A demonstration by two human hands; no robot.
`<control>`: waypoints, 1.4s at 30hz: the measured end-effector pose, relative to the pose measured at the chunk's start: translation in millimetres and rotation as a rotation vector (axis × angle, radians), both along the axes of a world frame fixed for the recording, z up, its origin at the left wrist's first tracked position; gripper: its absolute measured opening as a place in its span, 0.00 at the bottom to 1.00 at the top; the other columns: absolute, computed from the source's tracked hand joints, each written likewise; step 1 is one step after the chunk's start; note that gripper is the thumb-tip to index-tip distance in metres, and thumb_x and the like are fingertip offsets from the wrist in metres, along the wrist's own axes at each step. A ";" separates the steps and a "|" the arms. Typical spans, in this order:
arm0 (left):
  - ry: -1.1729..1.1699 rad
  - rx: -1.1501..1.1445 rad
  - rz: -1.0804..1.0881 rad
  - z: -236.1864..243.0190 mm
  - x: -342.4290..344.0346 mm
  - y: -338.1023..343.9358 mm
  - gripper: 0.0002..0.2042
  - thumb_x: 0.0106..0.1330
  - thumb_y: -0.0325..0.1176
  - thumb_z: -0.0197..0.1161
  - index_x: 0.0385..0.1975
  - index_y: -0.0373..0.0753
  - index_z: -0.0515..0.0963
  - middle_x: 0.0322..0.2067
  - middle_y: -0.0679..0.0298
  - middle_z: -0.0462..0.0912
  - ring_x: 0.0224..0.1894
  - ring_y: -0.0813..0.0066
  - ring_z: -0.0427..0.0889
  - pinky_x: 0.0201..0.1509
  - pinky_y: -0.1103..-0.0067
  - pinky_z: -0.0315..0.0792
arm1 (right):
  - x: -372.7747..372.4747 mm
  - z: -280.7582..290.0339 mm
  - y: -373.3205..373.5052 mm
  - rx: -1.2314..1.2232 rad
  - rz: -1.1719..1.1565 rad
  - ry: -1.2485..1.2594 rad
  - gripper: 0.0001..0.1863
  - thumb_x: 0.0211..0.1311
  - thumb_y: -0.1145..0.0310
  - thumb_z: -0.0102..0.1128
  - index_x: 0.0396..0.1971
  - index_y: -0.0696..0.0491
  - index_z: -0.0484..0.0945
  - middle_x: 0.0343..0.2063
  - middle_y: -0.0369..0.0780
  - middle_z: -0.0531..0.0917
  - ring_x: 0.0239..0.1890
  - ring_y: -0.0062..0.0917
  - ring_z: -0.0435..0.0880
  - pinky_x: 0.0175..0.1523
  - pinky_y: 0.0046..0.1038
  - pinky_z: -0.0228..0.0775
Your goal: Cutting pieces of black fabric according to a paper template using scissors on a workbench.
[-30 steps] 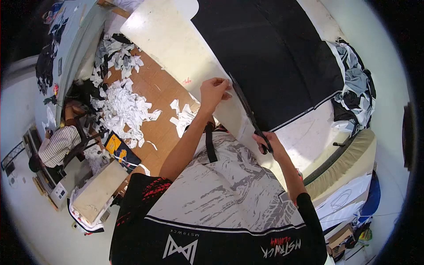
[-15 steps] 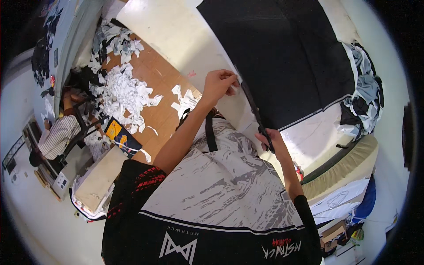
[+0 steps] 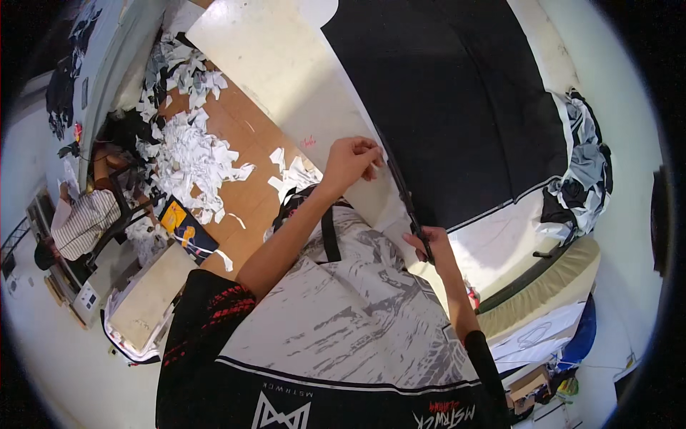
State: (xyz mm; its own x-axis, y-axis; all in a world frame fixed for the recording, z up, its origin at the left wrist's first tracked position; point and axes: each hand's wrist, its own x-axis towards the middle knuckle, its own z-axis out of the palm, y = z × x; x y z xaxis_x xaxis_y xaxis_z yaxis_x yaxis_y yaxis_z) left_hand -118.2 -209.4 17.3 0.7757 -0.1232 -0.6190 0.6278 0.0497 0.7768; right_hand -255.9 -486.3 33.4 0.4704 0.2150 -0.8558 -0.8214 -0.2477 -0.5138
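A large piece of black fabric [image 3: 457, 107] lies flat on a white table, with a pale strip along its left edge. My right hand [image 3: 437, 252] is closed round the handles of a pair of dark scissors [image 3: 404, 191]. Their long blades lie along the fabric's left edge and point away from me; I cannot tell how far apart they are. My left hand [image 3: 350, 166] hovers beside the blade tips, thumb and fingers pinched together at the pale edge. Whatever is between those fingertips is too small to make out.
Grey, white and black cloth pieces [image 3: 587, 164] are heaped at the table's right edge. White scraps [image 3: 193, 161] cover much of the brown floor to the left. A person in a striped shirt [image 3: 87, 225] sits far left. A padded board [image 3: 547, 279] stands at the right.
The whole view has shifted, so table, fabric and both hands appear lower in the picture. Against the fabric, hands and scissors have barely moved.
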 end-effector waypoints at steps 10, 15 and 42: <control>0.067 -0.052 0.004 8.0 1.8 6.4 0.10 0.75 0.32 0.65 0.44 0.30 0.82 0.29 0.62 0.88 0.21 0.80 0.82 0.25 0.81 0.77 | 39.5 20.6 16.6 0.086 0.002 -0.042 0.18 0.66 0.60 0.75 0.22 0.52 0.78 0.15 0.29 0.74 0.17 0.12 0.72 0.24 0.21 0.58; 0.078 -0.051 0.000 3.5 3.2 8.6 0.10 0.75 0.32 0.65 0.44 0.30 0.82 0.28 0.61 0.87 0.21 0.79 0.82 0.24 0.80 0.78 | 40.2 14.1 20.7 -0.005 0.043 -0.026 0.18 0.66 0.60 0.76 0.22 0.52 0.78 0.14 0.28 0.73 0.16 0.12 0.71 0.23 0.21 0.58; 0.130 -0.124 -0.036 0.1 12.6 17.7 0.11 0.76 0.33 0.65 0.43 0.28 0.82 0.28 0.60 0.86 0.21 0.77 0.83 0.25 0.78 0.80 | 112.9 14.9 64.8 0.040 0.012 -0.047 0.21 0.60 0.52 0.80 0.23 0.52 0.81 0.14 0.31 0.77 0.16 0.15 0.74 0.23 0.20 0.62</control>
State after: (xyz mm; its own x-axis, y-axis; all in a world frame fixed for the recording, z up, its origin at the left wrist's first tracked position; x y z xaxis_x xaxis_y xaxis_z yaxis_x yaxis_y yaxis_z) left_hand -105.6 -191.7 17.4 0.6839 -0.2315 -0.6919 0.7255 0.1156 0.6785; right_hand -143.0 -421.5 48.3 0.5069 0.2546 -0.8236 -0.7934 -0.2359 -0.5612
